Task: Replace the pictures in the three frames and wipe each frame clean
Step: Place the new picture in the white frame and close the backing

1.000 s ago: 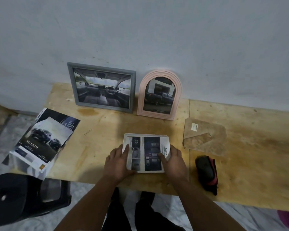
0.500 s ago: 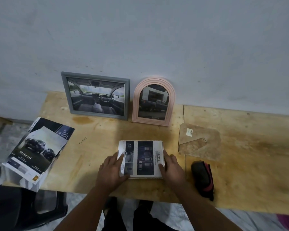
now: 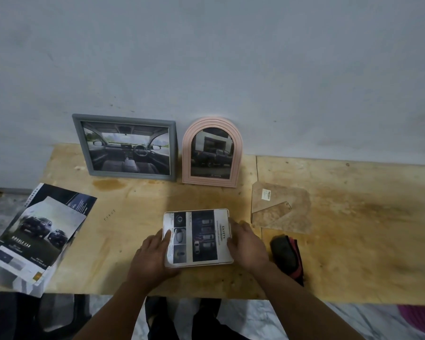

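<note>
At the table's (image 3: 353, 229) left front corner a stack of car brochures (image 3: 38, 236) overhangs the edge, the top sheet showing dark pickups and the words "DOUBLE CAB". Behind them, along the back edge, the grey rectangular frame (image 3: 124, 117) leans against the wall (image 3: 206, 57) with a picture of a car's cabin in it. Just to its right, close beside it, the pink arched frame (image 3: 212, 122) leans on the same wall and holds a picture of a dark pickup.

Near the middle of the front edge the third frame, a white one (image 3: 196, 238), lies flat with a printed sheet marked "SAFETY" on it. My left hand (image 3: 152, 256) rests on its left side, the fingers laid out fairly straight and the fingertips pressing down on the sheet. My right hand (image 3: 247, 244) lies along its right side, fingers relaxed and touching the edge; neither hand is clenched round anything.

To the right of my right hand, toward the middle of the board, a brown backing board (image 3: 282, 207) with its stand flap and a small white label lies flat. In front of it, near the front edge, a folded black and red cloth (image 3: 287, 256) lies just beside my right wrist.
</note>
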A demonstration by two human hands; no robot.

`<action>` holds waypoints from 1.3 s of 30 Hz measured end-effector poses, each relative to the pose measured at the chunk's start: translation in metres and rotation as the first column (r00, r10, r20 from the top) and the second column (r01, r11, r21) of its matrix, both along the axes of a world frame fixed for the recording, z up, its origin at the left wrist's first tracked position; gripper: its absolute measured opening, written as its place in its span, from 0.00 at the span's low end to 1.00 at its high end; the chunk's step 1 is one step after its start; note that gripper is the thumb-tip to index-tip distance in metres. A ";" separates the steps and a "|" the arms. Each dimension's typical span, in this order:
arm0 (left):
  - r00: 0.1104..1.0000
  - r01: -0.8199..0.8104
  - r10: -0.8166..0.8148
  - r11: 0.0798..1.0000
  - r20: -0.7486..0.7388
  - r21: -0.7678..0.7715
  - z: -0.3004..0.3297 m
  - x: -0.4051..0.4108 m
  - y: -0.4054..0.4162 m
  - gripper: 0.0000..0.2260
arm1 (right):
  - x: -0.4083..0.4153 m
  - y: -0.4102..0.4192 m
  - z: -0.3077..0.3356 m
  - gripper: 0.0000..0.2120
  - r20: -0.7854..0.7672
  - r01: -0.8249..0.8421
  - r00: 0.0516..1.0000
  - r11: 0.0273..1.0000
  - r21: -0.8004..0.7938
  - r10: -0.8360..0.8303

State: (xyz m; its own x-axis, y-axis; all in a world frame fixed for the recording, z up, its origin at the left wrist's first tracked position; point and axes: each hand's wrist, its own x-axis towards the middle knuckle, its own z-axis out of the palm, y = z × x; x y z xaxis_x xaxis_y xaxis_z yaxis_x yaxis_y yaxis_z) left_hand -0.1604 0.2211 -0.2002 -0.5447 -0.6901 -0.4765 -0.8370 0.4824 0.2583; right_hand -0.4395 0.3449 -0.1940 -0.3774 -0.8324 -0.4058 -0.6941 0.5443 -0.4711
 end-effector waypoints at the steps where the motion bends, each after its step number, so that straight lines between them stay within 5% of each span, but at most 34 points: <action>1: 1.000 -0.011 0.011 1.000 -0.004 0.007 0.002 0.001 -0.003 0.56 | -0.007 -0.003 0.005 0.29 0.005 0.046 0.999 0.998 -0.049 -0.046; 6: 0.998 -0.068 0.068 0.998 0.016 -0.007 0.001 0.015 -0.006 0.59 | -0.072 -0.022 0.027 0.20 -0.036 0.411 0.905 0.894 -0.176 -0.423; 10: 0.990 -0.130 0.129 0.991 0.063 0.007 0.001 0.016 0.004 0.61 | -0.127 -0.019 0.017 0.41 -0.140 0.676 0.736 0.727 0.119 -0.662; 13: 0.986 -0.134 0.132 0.991 0.098 0.015 0.001 0.015 0.003 0.60 | -0.142 -0.018 0.006 0.57 -0.142 0.713 0.695 0.649 0.267 -0.705; 21: 0.985 -0.130 0.130 0.992 0.113 -0.008 0.003 0.013 -0.002 0.63 | -0.160 -0.026 0.004 0.60 -0.184 0.770 0.611 0.525 0.362 -0.770; 27: 0.981 -0.151 0.148 0.988 0.126 0.017 0.009 0.008 -0.005 0.64 | -0.164 -0.023 0.007 0.61 -0.140 0.800 0.576 0.520 0.298 -0.806; 30: 0.984 -0.133 0.131 0.991 0.117 0.009 0.007 0.010 -0.007 0.61 | -0.167 -0.015 0.010 0.58 0.027 0.801 0.571 0.564 0.200 -0.821; 35: 0.988 -0.112 0.111 0.994 0.104 0.001 0.011 0.012 -0.009 0.59 | -0.161 -0.004 0.034 0.54 0.172 0.710 0.692 0.704 0.010 -0.701; 39: 0.990 -0.101 0.097 0.994 0.105 0.028 0.016 0.014 -0.011 0.58 | -0.147 -0.003 0.049 0.48 0.213 0.688 0.721 0.716 -0.113 -0.659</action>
State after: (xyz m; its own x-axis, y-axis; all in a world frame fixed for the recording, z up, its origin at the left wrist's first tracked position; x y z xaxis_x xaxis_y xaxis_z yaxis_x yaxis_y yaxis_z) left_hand -0.1463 0.2104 -0.1845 -0.4209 -0.7210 -0.5504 -0.9034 0.3883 0.1822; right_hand -0.5861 0.3419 -0.1451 -0.8133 -0.4401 -0.3806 -0.0886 0.7402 -0.6665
